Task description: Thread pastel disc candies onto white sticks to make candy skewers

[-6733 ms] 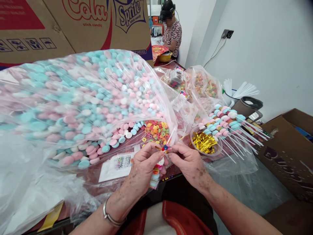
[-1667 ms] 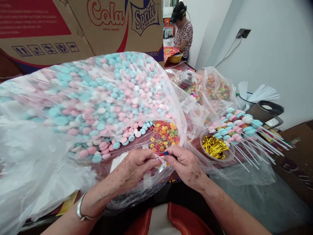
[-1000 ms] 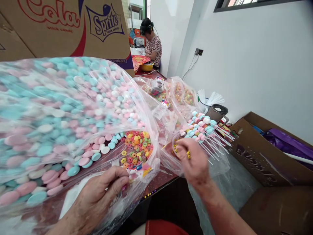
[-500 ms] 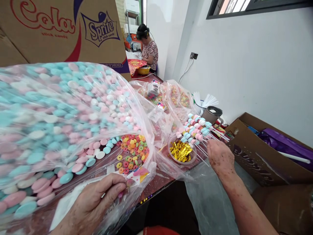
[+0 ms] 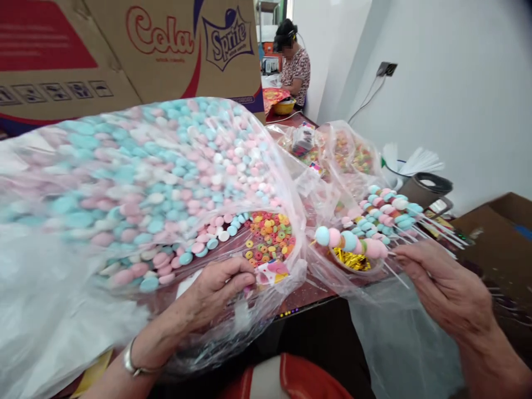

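Note:
My right hand (image 5: 451, 288) pinches the stick of a candy skewer (image 5: 349, 241) threaded with blue and pink pieces, which points left over a round tub of gold twist ties (image 5: 353, 261). More candy skewers (image 5: 390, 213) lie in a pile just beyond that hand. My left hand (image 5: 220, 285), with a bangle at the wrist, is closed with thumb and forefinger on a small printed plastic packet (image 5: 273, 272). Behind the packet are fruit-coloured ring candies (image 5: 270, 235). Pink, blue and white candies (image 5: 187, 166) fill the large clear bag on the left.
A printed carton (image 5: 166, 55) stands behind the large bag. Further back lie another bag of ring candies (image 5: 349, 145), white sticks (image 5: 419, 160) and a dark mug (image 5: 428, 191). An open box (image 5: 494, 227) is at right. A person (image 5: 296, 69) sits at the far end.
The view has swung left, so things sit further right. My right hand, formerly at the skewer pile, now holds one skewer apart from it. My left hand keeps the packet.

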The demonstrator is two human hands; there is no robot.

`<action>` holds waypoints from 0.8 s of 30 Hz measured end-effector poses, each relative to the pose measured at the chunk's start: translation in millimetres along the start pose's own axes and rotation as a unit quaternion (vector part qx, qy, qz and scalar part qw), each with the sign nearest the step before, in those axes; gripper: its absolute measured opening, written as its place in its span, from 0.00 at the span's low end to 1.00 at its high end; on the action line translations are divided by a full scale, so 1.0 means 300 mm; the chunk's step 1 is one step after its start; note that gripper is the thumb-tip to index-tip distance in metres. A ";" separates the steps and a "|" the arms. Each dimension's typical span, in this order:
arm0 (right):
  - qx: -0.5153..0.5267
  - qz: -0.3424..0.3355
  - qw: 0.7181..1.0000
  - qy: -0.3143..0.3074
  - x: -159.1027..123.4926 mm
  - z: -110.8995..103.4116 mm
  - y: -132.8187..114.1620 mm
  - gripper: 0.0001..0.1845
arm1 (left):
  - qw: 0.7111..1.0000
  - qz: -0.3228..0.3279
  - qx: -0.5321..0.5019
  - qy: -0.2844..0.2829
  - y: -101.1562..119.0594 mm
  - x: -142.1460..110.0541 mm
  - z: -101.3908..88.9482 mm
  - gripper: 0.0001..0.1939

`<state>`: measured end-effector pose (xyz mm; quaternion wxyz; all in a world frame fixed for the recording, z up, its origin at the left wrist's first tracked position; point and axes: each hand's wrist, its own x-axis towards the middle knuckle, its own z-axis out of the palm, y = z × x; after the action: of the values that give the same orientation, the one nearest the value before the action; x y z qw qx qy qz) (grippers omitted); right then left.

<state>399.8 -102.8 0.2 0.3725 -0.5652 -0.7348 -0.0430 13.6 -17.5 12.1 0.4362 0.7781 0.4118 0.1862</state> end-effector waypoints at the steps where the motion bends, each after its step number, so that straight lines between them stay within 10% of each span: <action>1: 0.013 -0.023 1.000 -0.011 0.012 0.007 -0.021 0.10 | 1.000 -0.006 -0.001 -0.003 -0.001 -0.003 -0.003 0.14; 24: -0.017 -0.204 0.977 -0.061 0.083 0.067 -0.078 0.11 | 0.989 -0.042 -0.095 -0.105 -0.071 -0.006 -0.014 0.14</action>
<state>367.4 -81.6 9.0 0.3006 -0.4108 -0.8554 -0.0957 -0.3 -10.7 -3.2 0.5565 0.7304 0.3763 0.1229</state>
